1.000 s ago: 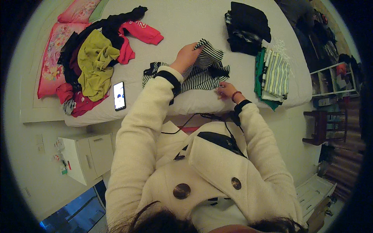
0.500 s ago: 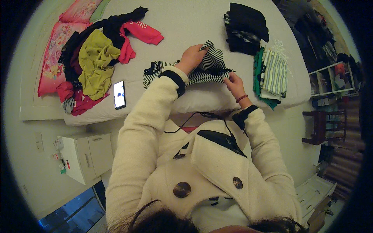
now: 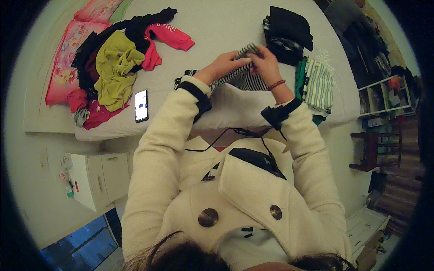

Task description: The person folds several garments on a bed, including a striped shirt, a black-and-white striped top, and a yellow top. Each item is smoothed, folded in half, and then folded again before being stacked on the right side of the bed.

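Since the earlier frame, we see that the right hand [image 3: 267,67] has moved up from the lower right edge of the black-and-white striped cloth garment [image 3: 251,81] to its raised upper edge, close beside the left hand [image 3: 224,65]. We find the fingers of both hands closed on that edge, gripping the fabric between thumb and fingers. The garment is held in front of the person, above the white-sheeted bed [image 3: 217,22], with one end showing past the left wrist. To the left we see a flat black smartphone with a lit screen [image 3: 141,106] and, beyond it, a crumpled olive-yellow cloth garment [image 3: 115,74]. To the right we have a stack of folded black clothes [image 3: 289,31] and a folded pale green-and-white striped cloth [image 3: 319,83].
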`<move>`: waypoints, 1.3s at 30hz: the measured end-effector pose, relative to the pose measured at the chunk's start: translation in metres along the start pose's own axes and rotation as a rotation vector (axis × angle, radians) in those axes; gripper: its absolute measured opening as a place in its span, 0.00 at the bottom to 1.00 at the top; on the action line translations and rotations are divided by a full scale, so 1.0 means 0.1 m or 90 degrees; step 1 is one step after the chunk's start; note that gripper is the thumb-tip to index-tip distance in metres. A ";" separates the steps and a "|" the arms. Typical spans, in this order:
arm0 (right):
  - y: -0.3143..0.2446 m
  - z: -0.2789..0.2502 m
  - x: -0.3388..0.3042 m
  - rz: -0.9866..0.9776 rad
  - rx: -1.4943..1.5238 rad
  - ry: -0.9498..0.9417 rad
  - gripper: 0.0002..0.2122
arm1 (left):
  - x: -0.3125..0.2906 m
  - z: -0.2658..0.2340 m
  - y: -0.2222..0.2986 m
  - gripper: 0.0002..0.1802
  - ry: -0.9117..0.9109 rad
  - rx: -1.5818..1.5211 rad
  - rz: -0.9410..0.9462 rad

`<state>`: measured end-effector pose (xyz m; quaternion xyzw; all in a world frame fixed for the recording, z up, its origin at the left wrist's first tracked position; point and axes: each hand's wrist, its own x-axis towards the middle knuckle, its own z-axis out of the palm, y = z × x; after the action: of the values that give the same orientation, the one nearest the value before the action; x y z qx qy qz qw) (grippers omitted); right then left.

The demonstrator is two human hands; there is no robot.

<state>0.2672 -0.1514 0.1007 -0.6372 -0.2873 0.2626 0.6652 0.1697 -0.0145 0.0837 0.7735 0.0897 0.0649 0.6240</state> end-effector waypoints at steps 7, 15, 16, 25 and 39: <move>-0.77 0.07 -0.09 0.038 0.078 -0.014 0.09 | -0.85 0.18 -0.70 0.46 0.314 0.401 0.057; -1.19 -0.16 -0.26 -0.028 0.010 -0.003 0.08 | -0.83 0.12 -1.08 0.40 0.078 0.332 -0.119; -1.24 -0.21 -0.27 -0.029 0.005 0.011 0.08 | -0.86 0.09 -1.03 0.39 0.015 0.165 -0.147; -1.72 -0.40 -0.46 -0.118 0.026 -0.048 0.09 | -0.75 0.35 -0.39 0.31 -0.066 -0.125 0.004; -1.91 -0.23 -0.52 -0.277 0.161 -0.061 0.06 | -0.89 1.18 0.46 0.40 0.306 0.299 0.323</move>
<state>0.2445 -0.2144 0.2888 -0.4590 -0.4138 0.1774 0.7659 0.1109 -0.1557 0.1049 0.8553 0.0516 0.3726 0.3563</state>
